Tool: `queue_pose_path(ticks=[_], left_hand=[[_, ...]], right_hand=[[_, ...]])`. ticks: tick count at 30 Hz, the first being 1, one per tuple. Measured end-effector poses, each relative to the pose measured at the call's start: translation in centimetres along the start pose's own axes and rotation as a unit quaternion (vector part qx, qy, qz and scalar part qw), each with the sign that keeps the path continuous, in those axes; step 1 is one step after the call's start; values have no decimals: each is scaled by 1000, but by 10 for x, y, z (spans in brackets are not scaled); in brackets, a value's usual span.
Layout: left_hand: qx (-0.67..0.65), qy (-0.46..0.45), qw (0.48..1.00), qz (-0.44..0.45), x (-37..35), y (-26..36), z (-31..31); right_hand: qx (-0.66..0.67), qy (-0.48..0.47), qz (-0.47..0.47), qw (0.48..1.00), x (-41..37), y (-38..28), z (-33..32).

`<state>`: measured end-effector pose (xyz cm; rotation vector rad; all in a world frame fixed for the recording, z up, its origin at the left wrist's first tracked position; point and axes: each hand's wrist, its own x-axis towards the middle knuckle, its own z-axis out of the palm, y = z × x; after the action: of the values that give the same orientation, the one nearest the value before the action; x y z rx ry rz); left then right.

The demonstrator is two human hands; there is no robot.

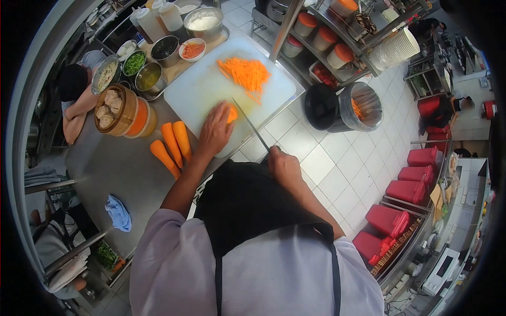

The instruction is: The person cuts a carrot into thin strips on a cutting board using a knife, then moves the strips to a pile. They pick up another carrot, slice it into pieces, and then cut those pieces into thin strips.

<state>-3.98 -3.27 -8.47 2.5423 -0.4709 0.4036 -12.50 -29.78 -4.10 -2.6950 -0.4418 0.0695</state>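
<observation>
My right hand is wrapped round the handle of a kitchen knife, its blade reaching over the white cutting board. Right beside the blade lies a piece of carrot on the board. My left hand rests over that piece, with its fingers pressed together on it and the fingertips close to the blade. Farther up the board is a heap of cut carrot strips. Whole peeled carrots lie on the steel table by my left forearm.
Left of the board stand a bamboo steamer with dumplings, a bowl of chopped greens and several metal containers. A blue cloth lies on the table. Right of the board is a lined bin. Other people are nearby.
</observation>
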Motion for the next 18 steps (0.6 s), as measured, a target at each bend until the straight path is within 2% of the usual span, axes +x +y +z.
queue_pose_path(ticks=[5,11,18], left_hand=[[-69,52,993,-79,-7,-1,-10],[-14,65,995,-78,-26,-9,1],[-20,63,993,-102,-21,10,-34]], right_hand=[[-15,-2,-22,1000,1,1,4],[-23,-14,-22,999,0,-3,1],[-13,-2,-33,999,1,-2,3]])
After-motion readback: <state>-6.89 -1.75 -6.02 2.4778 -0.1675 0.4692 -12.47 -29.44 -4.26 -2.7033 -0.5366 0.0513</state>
